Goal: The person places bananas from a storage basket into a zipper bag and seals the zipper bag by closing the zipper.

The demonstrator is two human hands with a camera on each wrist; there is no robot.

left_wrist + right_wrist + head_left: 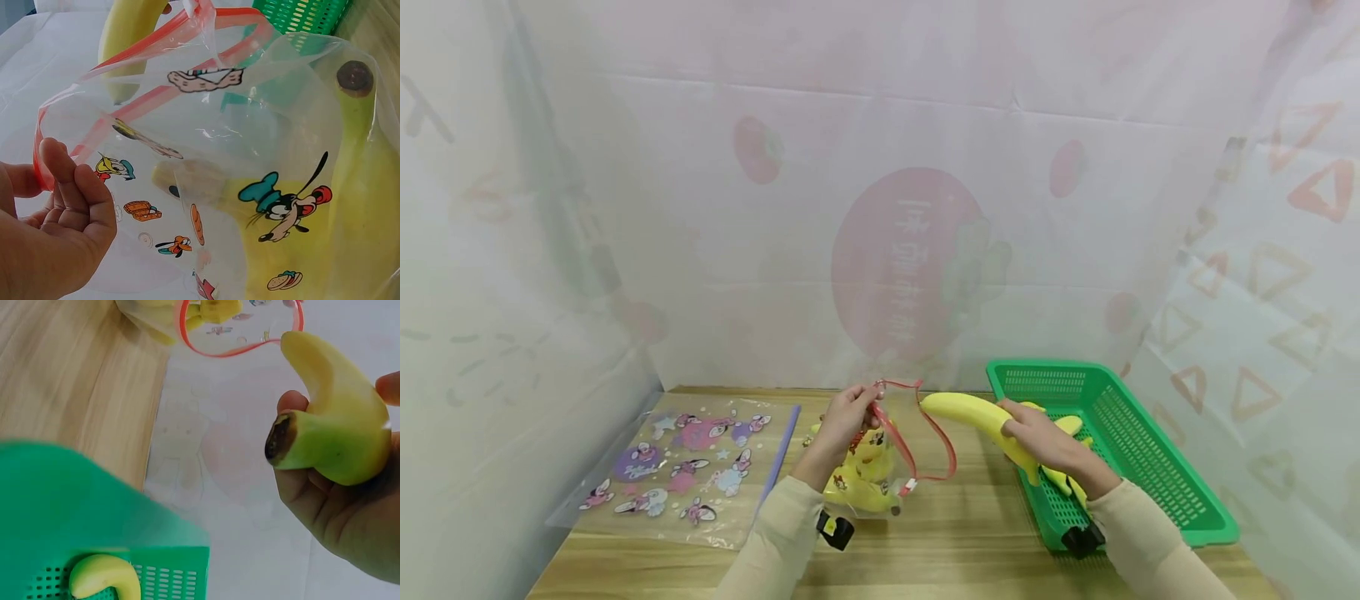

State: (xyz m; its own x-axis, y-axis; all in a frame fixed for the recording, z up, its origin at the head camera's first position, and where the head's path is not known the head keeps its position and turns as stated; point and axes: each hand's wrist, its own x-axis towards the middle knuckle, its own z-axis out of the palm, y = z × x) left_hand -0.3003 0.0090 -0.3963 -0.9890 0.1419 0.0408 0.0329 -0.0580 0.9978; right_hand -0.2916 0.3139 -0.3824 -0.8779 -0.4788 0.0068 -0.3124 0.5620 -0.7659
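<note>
My left hand (pixel 852 418) pinches the red zip edge of a clear cartoon-printed zip bag (pixel 269 137), whose mouth gapes to the right. Yellow bananas (pixel 859 492) fill the lower part of this bag, which rests on the table. In my right hand (pixel 1043 433) I grip one banana (pixel 970 410), its tip pointing left at the red rim of the opening. The right wrist view shows the dark cut stem of that banana (pixel 337 412) toward the camera, with fingers and thumb around it.
A green perforated basket (pixel 1180 467) stands on the right and holds several bananas (pixel 1067 427). At the left, another clear bag (pixel 692 467) with pink prints and a purple zip edge lies flat on the wooden table (pixel 955 558). A printed white curtain (pixel 880 100) hangs behind.
</note>
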